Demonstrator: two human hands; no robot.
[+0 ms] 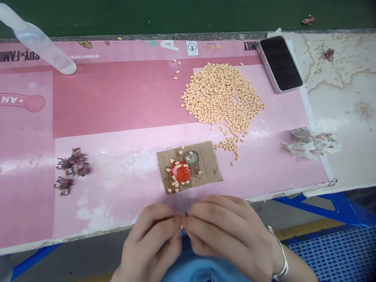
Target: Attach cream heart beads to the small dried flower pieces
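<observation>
My left hand [152, 239] and my right hand [226, 231] meet at the front edge of the pink board, fingertips together. Between them they pinch a small dark piece [186, 214], mostly hidden by my fingers. A tiny pale bead [181, 226] shows just below it at the fingertips. Ahead of my hands lies a cardboard scrap [208, 164] holding a red bottle cap [180, 171], a ridged metal bottle cap [192, 158] and scattered pale beads. Farther off is a large heap of pale beads [221, 96].
Dark clustered pieces [73, 164] lie on the pink board [117, 105] at left. Farther back are a phone [280, 64], a clear plastic tube [38, 39] and crumpled plastic [310, 143]. A blue mesh crate [337, 254] sits below the bench at right.
</observation>
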